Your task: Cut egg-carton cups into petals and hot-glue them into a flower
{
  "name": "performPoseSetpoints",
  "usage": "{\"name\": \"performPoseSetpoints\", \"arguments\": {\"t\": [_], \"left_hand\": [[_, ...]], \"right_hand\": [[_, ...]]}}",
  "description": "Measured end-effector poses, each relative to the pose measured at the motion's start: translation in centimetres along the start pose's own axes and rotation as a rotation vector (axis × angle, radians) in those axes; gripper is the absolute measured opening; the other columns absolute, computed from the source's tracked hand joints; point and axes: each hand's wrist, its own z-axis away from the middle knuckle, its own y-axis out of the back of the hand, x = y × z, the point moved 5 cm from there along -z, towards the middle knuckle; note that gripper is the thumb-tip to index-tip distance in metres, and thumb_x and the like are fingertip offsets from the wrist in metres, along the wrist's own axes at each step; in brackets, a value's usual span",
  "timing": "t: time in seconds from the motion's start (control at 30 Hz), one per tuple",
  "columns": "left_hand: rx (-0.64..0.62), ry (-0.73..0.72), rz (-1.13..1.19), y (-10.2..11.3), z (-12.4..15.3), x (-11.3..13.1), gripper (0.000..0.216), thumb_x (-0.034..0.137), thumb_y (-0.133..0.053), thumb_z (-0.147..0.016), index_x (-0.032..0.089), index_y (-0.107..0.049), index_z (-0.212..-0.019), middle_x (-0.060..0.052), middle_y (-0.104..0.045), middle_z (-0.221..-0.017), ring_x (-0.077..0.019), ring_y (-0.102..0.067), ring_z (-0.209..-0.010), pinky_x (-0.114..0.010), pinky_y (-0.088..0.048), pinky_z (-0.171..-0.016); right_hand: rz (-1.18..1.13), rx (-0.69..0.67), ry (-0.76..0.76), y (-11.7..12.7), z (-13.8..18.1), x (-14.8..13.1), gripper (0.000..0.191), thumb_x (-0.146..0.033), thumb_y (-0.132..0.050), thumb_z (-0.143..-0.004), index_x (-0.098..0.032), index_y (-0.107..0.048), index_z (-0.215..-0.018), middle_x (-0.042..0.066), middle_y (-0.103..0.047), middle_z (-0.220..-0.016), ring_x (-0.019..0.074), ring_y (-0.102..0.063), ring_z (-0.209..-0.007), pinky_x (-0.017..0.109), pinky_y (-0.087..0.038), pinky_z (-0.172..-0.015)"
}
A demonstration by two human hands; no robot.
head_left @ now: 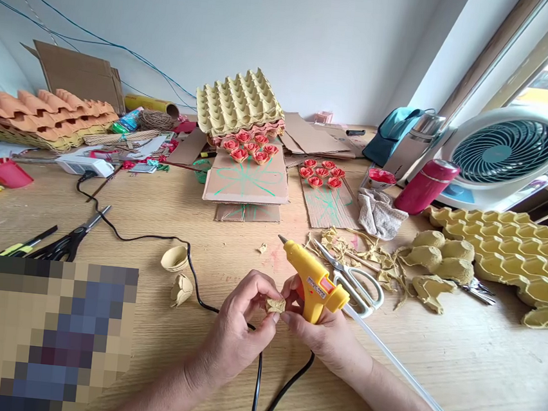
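My left hand [237,328] pinches a small rolled piece of yellow egg-carton paper [275,305] between thumb and fingers. My right hand [323,330] grips a yellow hot glue gun [312,280], nozzle pointing up and to the left, while its fingertips also touch the paper piece. A clear glue stick [407,380] trails out of the gun's back toward the lower right. Its black cord [257,385] runs between my forearms. Two finished paper cups [178,272] lie left of my hands.
White-handled scissors [351,279] and carton scraps [376,254] lie just beyond the gun. Black scissors [69,241] sit left. Cardboard sheets with red paper roses [250,148] stand mid-table, an egg tray stack [239,102] behind. Cut yellow tray [516,251], red bottle [424,186] and fan [506,153] are right.
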Motion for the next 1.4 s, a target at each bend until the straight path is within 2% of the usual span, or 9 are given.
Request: {"name": "performPoseSetpoints", "arguments": {"t": [0.13,0.4,0.63,1.0,1.23,1.4], "left_hand": [[-0.023,0.024,0.085,0.01,0.06,-0.26,0.03,-0.002,-0.051,-0.08,0.022,-0.059,-0.096,-0.001,-0.057,-0.095,-0.0126,-0.058,-0.09,-0.02,-0.052,-0.081],[0.001,0.084,0.111,-0.04,-0.05,-0.58,0.031,-0.004,-0.052,-0.075,0.021,-0.058,-0.092,0.0,-0.057,-0.092,-0.0123,-0.06,-0.088,-0.02,-0.052,-0.08],[-0.037,0.105,0.175,-0.13,0.04,-0.51,0.019,0.006,-0.054,-0.085,0.021,-0.059,-0.097,-0.001,-0.06,-0.094,-0.0129,-0.063,-0.089,-0.022,-0.053,-0.08],[0.011,0.103,0.163,0.07,-0.19,-0.46,0.019,0.004,-0.056,-0.078,0.02,-0.059,-0.087,0.0,-0.058,-0.086,-0.0144,-0.062,-0.083,-0.025,-0.054,-0.077],[-0.019,0.157,0.191,-0.08,0.13,-0.92,0.022,0.007,-0.058,-0.082,0.02,-0.06,-0.1,-0.003,-0.063,-0.095,-0.0148,-0.062,-0.084,-0.025,-0.055,-0.076],[-0.029,0.106,0.093,0.08,0.42,-0.99,0.022,0.008,-0.058,-0.087,0.023,-0.06,-0.103,-0.002,-0.058,-0.098,-0.0132,-0.059,-0.086,-0.021,-0.054,-0.075]], "right_hand": [[-0.015,0.003,-0.004,0.03,-0.02,0.06,0.026,-0.019,-0.071,-0.079,-0.027,-0.056,-0.099,-0.002,-0.051,-0.087,0.0126,-0.046,-0.073,0.026,-0.04,-0.066],[0.024,-0.004,0.008,-0.06,0.12,0.19,0.024,-0.019,-0.069,-0.081,-0.027,-0.055,-0.099,-0.003,-0.051,-0.085,0.0121,-0.044,-0.069,0.027,-0.039,-0.064],[0.037,-0.006,0.014,0.09,0.11,0.2,0.022,-0.019,-0.067,-0.083,-0.027,-0.055,-0.1,-0.002,-0.052,-0.087,0.0128,-0.046,-0.072,0.027,-0.039,-0.066],[0.109,0.006,0.002,-0.43,0.08,-0.63,0.021,-0.023,-0.069,-0.081,-0.024,-0.054,-0.095,-0.004,-0.047,-0.076,0.0122,-0.044,-0.066,0.027,-0.039,-0.062],[0.083,0.029,0.012,-0.04,-0.02,-0.58,0.02,-0.025,-0.07,-0.081,-0.026,-0.055,-0.094,-0.002,-0.049,-0.077,0.0141,-0.044,-0.067,0.029,-0.039,-0.061],[0.059,0.04,-0.004,0.26,-0.1,-0.55,0.022,-0.026,-0.072,-0.08,-0.025,-0.057,-0.096,-0.002,-0.051,-0.081,0.0139,-0.045,-0.07,0.029,-0.04,-0.064]]}}
